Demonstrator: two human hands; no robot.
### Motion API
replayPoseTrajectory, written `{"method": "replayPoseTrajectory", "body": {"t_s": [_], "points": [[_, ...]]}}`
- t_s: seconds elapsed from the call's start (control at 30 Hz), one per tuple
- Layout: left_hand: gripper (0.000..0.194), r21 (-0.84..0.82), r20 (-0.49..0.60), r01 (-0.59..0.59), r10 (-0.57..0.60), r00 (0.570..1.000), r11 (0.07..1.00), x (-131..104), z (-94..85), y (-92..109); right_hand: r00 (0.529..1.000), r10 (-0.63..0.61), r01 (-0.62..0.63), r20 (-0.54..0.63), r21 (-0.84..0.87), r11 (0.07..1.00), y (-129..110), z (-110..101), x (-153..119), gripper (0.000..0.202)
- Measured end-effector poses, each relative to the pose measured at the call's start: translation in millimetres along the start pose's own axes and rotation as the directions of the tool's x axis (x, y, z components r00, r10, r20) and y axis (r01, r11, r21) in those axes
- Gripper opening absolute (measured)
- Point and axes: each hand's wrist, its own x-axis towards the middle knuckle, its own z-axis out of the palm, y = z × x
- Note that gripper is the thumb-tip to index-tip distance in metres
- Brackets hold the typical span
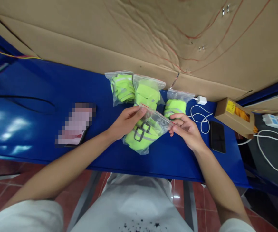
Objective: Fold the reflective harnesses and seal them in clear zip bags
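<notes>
A clear zip bag (pixel 161 126) holds a folded neon-yellow strap (pixel 132 141) with grey reflective stripes and dark buckles (pixel 141 131). My left hand (pixel 126 120) pinches the left end of the bag's red-lined top edge between thumb and fingers. At the right end of that same edge, my right hand (pixel 186 130) has its thumb and fingers closed on the plastic. The bag hangs tilted low over the blue table (pixel 110 154). Behind it lie more bagged neon-yellow bundles: a left one (pixel 123 88), a middle one (pixel 148 93) and a right one (pixel 175 106).
A phone with a blurred screen (pixel 76 125) lies at left. On the right are a white charger (pixel 201 100) with its cable, a dark phone (pixel 217 137) and a cardboard box (pixel 235 117) with orange contents. A cardboard wall (pixel 81 42) with thin red wires closes the back.
</notes>
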Motion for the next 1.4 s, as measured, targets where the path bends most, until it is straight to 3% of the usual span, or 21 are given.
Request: {"method": "replayPoseTrajectory", "body": {"t_s": [0.2,0.3,0.5,0.87,1.4], "points": [[0.050,-0.157,-0.030,0.086,-0.091,0.995,0.984,-1,5.4,-6,0.990,0.013,-0.027,-0.143,-0.098,0.995,3,1,1,0.033],[0.049,-0.218,-0.059,0.124,-0.140,0.988,0.968,0,7.3,-9,0.991,0.027,-0.049,-0.133,-0.162,0.986,3,4,0,0.034],[0.049,-0.243,-0.049,0.162,-0.179,0.983,0.956,-2,12.6,-12,0.992,0.052,-0.066,-0.112,-0.130,0.989,8,4,2,0.032],[0.047,-0.126,-0.012,0.088,-0.090,0.996,0.988,-8,15.7,-15,0.995,0.007,-0.028,-0.098,-0.212,0.977,9,9,1,0.018],[0.050,-0.034,0.064,0.064,-0.062,0.996,0.997,-12,23.2,-16,0.998,-0.002,-0.012,-0.061,-0.224,0.974,12,18,0,0.016]]}}
